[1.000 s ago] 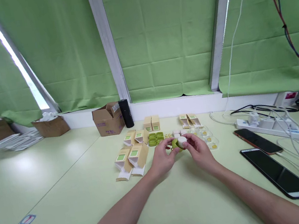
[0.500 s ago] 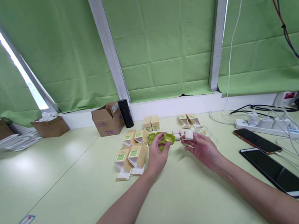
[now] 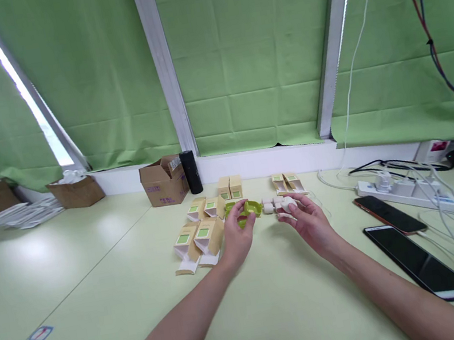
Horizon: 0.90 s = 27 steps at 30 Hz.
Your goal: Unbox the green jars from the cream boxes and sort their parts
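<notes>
My left hand [image 3: 238, 236] pinches a small green case [image 3: 251, 208] just above the other green cases [image 3: 230, 209] on the pale green table [image 3: 96, 273]. My right hand [image 3: 310, 221] holds a small white case [image 3: 288, 204] in its fingertips, close to two more white cases [image 3: 268, 207] lying on the table. Tan cartons with green labels [image 3: 198, 238] lie just left of my left hand; two upright ones [image 3: 230, 187] stand behind.
A cardboard box [image 3: 164, 180] and a black cylinder [image 3: 191, 172] stand at the back by the window. Two phones [image 3: 420, 262] lie at the right, with a power strip [image 3: 404, 189] and tangled cables beyond. Another box [image 3: 76, 192] sits far left.
The green case and white case, joined between both hands a second ago, are now apart. My left hand carried the green one left and back; my right hand moved the white one slightly back.
</notes>
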{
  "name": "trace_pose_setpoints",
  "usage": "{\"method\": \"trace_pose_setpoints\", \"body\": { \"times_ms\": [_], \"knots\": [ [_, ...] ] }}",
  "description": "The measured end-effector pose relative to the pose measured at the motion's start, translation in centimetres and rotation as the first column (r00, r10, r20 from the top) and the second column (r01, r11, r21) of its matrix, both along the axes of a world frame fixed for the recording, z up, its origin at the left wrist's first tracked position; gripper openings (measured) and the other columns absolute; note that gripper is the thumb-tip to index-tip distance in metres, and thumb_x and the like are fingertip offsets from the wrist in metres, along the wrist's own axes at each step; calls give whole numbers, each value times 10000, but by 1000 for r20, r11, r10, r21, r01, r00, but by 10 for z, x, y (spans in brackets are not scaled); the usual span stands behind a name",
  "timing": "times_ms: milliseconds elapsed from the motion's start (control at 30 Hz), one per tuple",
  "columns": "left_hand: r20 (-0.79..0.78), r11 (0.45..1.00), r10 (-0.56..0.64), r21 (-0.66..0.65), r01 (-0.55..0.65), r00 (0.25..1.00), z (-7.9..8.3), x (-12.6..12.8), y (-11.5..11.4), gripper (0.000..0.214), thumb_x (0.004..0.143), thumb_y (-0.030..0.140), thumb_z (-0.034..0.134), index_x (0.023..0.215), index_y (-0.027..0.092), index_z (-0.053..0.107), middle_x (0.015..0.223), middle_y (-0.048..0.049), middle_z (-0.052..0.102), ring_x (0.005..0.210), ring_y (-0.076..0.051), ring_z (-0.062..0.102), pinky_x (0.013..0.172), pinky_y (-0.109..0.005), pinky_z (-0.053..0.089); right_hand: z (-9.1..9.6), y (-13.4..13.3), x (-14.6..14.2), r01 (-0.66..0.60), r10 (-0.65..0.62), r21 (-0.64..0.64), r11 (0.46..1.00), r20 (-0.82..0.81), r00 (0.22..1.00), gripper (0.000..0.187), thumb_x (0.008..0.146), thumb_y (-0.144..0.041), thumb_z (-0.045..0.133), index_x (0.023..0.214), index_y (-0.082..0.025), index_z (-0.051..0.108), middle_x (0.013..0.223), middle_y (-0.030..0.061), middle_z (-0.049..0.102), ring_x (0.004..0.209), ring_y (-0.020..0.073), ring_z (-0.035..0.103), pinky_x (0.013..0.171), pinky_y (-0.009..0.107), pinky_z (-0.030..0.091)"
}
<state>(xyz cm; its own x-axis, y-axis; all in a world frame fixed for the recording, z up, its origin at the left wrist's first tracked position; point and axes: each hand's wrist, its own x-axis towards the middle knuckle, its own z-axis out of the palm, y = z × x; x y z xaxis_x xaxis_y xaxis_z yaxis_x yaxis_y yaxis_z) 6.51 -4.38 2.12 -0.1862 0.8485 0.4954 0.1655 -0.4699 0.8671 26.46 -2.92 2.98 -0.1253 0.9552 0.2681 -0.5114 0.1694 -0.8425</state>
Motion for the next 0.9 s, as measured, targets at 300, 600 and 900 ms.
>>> {"method": "trace_pose_setpoints", "body": {
  "times_ms": [300, 600, 900],
  "knots": [
    [-1, 1000, 20, 12, -20, 1000, -2, -1, 2, 476, 888, 449, 723, 1272, 192, 610, 1285, -143, 675, 1200, -270, 630, 992, -405, 516, 2, 7, 0, 202, -253, 187, 961, 313, 915, 588, 633, -386, 896, 1171, -258, 699, 1105, 71, 710, 934, 235, 649, 785, 383, 553],
    [28, 999, 32, 27, -33, 999, -2, -1, 0, 464, 910, 437, 710, 1289, 190, 606, 1299, -148, 671, 1208, -267, 634, 1012, -407, 509, -6, 31, -7, 91, -584, 633, 769, 635, 506, 282, 814, -163, 629, 1076, -255, 680, 1095, 53, 712, 965, 249, 622, 892, 427, 460],
    [15, 998, 52, 41, -53, 999, 0, -1, -2, 430, 920, 404, 704, 1282, 189, 616, 1301, -138, 672, 1223, -252, 625, 1016, -382, 506, -17, 38, -22, -159, -758, 751, 641, 652, 22, 345, 854, -76, 610, 1135, -250, 711, 1145, 83, 722, 1098, 280, 587, 982, 413, 359]
  ]
}}
